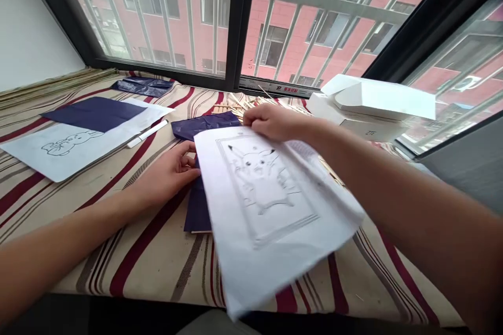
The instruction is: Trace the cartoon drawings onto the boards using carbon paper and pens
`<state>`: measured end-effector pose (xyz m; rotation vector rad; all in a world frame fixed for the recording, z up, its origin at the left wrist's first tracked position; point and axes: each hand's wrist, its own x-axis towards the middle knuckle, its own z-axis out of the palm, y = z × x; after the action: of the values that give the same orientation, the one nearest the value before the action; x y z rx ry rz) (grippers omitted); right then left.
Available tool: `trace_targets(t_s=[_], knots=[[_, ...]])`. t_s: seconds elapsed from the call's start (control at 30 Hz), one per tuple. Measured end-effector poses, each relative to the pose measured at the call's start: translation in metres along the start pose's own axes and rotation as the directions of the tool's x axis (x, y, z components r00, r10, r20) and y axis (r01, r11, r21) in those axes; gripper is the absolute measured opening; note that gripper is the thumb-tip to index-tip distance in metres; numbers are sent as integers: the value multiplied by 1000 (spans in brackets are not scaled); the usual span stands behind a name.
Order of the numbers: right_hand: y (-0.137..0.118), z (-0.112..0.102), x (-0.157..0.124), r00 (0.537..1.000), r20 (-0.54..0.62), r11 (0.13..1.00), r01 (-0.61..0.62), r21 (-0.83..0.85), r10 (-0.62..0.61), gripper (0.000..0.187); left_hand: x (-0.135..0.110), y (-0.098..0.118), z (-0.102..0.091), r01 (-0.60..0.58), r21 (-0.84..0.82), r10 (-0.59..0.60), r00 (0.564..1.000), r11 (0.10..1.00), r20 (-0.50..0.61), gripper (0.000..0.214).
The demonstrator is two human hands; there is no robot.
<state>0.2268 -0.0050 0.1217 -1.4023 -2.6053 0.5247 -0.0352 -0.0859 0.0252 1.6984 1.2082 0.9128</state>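
My right hand [264,121] pinches the top edge of a white sheet of paper [267,183] printed with a framed Pikachu drawing. That sheet is raised and tilted, its lower corner hanging over the table's front edge. My left hand [178,167] is closed, its fingertips at the edge of a dark blue sheet of carbon paper [197,212]. The white sheet covers most of this carbon paper and partly hides the left fingertips. Just behind the hands lies another dark blue piece [206,123].
At the left, a white sheet with a line drawing [74,149] lies partly under dark blue paper [96,111], beside a white marker [147,133]. Thin wooden sticks [255,102] lie behind my right hand. A white box [373,99] stands back right, near the barred window.
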Motion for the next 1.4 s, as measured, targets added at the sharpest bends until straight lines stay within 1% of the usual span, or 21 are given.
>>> trace_targets(t_s=[0.07, 0.13, 0.17, 0.23, 0.33, 0.43, 0.5, 0.63, 0.77, 0.9, 1.03, 1.1, 1.2, 1.4], knots=[[4, 28, 11, 1000, -2, 999, -29, -38, 29, 18, 0, -2, 1, 22, -89, -20, 1000, 996, 22, 59], [14, 50, 18, 999, 10, 997, -30, -77, 31, 16, 1, -3, 1, 40, -133, -38, 999, 990, 14, 62], [19, 58, 20, 1000, 23, 995, -19, -96, 22, 15, 2, -3, 1, 51, -145, -51, 999, 988, 5, 62], [24, 65, 21, 999, 46, 991, 0, -131, 7, 15, 3, -5, 0, 72, -172, -74, 997, 983, -6, 65], [25, 66, 20, 998, 61, 985, 4, -172, 7, 19, 6, -8, -2, 97, -189, -103, 995, 977, -20, 70], [23, 64, 19, 997, 71, 979, 6, -205, 8, 20, 7, -12, -4, 125, -165, -138, 988, 978, -74, 75], [23, 65, 19, 997, 69, 976, -3, -218, 18, 20, 7, -12, -4, 126, -141, -139, 987, 982, -86, 78], [23, 67, 18, 997, 52, 977, -43, -211, 55, 20, 5, -8, -2, 107, -106, -111, 993, 989, -36, 73], [25, 65, 17, 996, 46, 983, -68, -170, 77, 17, 4, -6, -2, 116, -74, -115, 993, 991, 17, 67], [33, 55, 13, 995, 41, 990, -82, -114, 87, 13, 4, -4, -2, 75, -49, -74, 997, 996, 12, 61], [41, 46, 9, 997, 18, 994, -75, -83, 77, 14, 2, -2, 0, 32, -30, -32, 999, 999, 18, 57], [43, 47, 9, 996, 13, 992, -89, -89, 90, 14, 1, -2, 1, 17, 13, -17, 1000, 1000, 4, 56], [43, 53, 10, 994, 22, 988, -105, -112, 108, 14, 0, -1, 1, 10, 66, -9, 1000, 998, -15, 56], [39, 62, 11, 994, 22, 979, -103, -175, 109, 22, -2, 3, 0, 32, 130, -31, 999, 991, -5, 60]])
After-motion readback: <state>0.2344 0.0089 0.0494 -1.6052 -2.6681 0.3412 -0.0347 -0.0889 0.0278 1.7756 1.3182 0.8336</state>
